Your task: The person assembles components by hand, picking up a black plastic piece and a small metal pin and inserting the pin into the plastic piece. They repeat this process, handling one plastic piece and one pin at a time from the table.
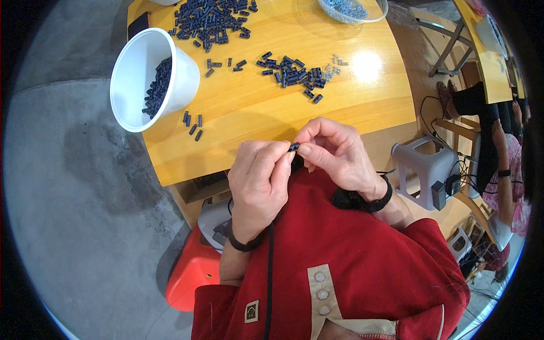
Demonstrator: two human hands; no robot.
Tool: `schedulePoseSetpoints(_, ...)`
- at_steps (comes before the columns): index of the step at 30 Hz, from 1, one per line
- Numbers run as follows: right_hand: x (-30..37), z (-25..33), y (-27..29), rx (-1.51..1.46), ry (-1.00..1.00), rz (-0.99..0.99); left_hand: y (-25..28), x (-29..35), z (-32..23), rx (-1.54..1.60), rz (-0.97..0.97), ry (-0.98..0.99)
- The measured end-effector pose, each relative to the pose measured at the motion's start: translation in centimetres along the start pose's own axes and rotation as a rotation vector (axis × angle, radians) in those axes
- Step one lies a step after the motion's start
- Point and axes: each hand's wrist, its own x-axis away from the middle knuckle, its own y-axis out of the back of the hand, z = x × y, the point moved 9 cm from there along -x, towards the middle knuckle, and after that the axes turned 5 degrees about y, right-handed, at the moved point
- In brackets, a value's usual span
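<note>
A small black plastic part (293,147) is held just in front of my chest, near the table's front edge. My left hand (258,178) is closed, pinching the part between thumb and fingertips. From the other side, my right hand (335,152) is closed too, its thumb and index finger at the part's right end. Whether a smaller piece sits between the right fingertips is hidden. Beyond my hands lies a loose group of similar black parts (292,73), with small clear or silvery pieces (334,69) beside it.
On the wooden table (243,122), a white tub (184,82) of black parts stands left, tilted in view. A big heap of black parts (207,20) and a clear bowl of bluish bits (354,14) lie farther back. A grey stool (422,170) and another person are at right.
</note>
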Motion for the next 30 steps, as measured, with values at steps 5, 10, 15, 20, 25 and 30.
schedulePoseSetpoints(5, -0.1, -1.9, -0.7, -0.37, -0.109, 0.09, 0.2, 0.7, 2.2, 0.308, -0.09, 0.14)
schedulePoseSetpoints(10, -0.3, -1.9, -1.6, -0.556, -0.13, 0.117, 0.0, 0.7, 1.4, 0.297, -0.128, 0.051)
schedulePoseSetpoints(15, -0.4, -1.9, -2.1, -0.605, -0.102, 0.166, 0.0, 0.9, 1.6, 0.317, -0.168, -0.003)
schedulePoseSetpoints(20, -0.7, -2.0, -0.9, -0.58, -0.128, 0.12, -0.4, 1.2, 3.2, 0.547, -0.136, 0.1)
schedulePoseSetpoints(25, -0.8, -2.0, -0.2, -0.645, -0.118, 0.101, -0.4, 1.2, 3.5, 0.502, -0.059, 0.129)
schedulePoseSetpoints(30, -0.5, -2.1, -0.2, -0.527, -0.15, 0.065, -0.2, 1.0, 3.7, 0.517, -0.098, 0.109)
